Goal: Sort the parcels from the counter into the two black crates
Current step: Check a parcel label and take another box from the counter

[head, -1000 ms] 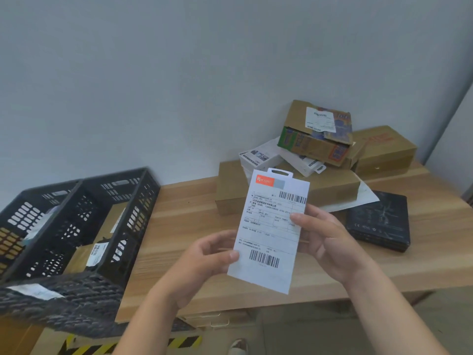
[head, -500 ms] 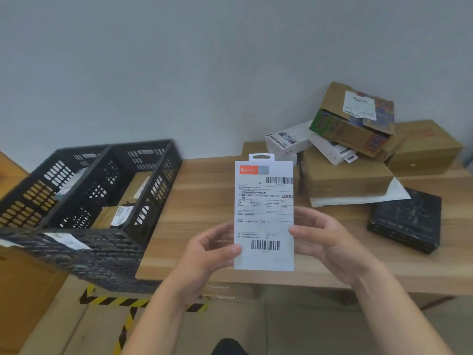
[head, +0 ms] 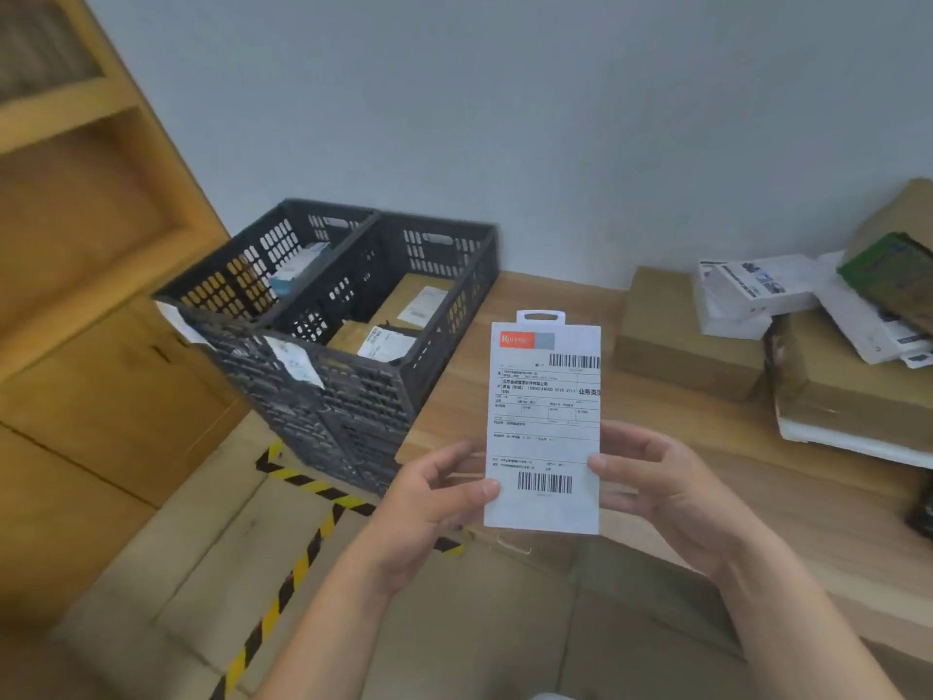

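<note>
1. Currently, I hold the flat white parcel [head: 544, 426] upright in the air, label side toward the camera, above the near edge of the counter [head: 707, 447]. It is not yet in either crate.
2. Grip state: the left hand [head: 434, 502] pinches the parcel's lower left edge, thumb on the front and fingers behind. The right hand [head: 656, 487] pinches the lower right edge the same way. Both are clamped on the parcel.
3. Destination: the two black crates stand side by side at 10 o'clock from the parcel. The left crate [head: 323, 224] is nearer the wooden cabinet [head: 75, 295]; the right crate [head: 444, 245] is just beside the counter's left end. The right one already holds brown boxes [head: 404, 305] with white labels.
4. Step in hand, as I judge it: read the shipping label to choose a crate. Hold the parcel square to the camera, with thumbs off the barcodes and address block. The right thumb lies close to the lower barcode.
5. A paper tag [head: 293, 361] hangs on a crate's near wall, but its print is too blurred for me to read. Compare it with the label before committing.
6. For the drop, I would release one hand, carry the parcel toward 10 o'clock, clear the rim, and lay it flat rather than toss it.
7. Remaining stock: a pile of boxes [head: 686, 336] sits at 2 to 3 o'clock on the counter.
</note>
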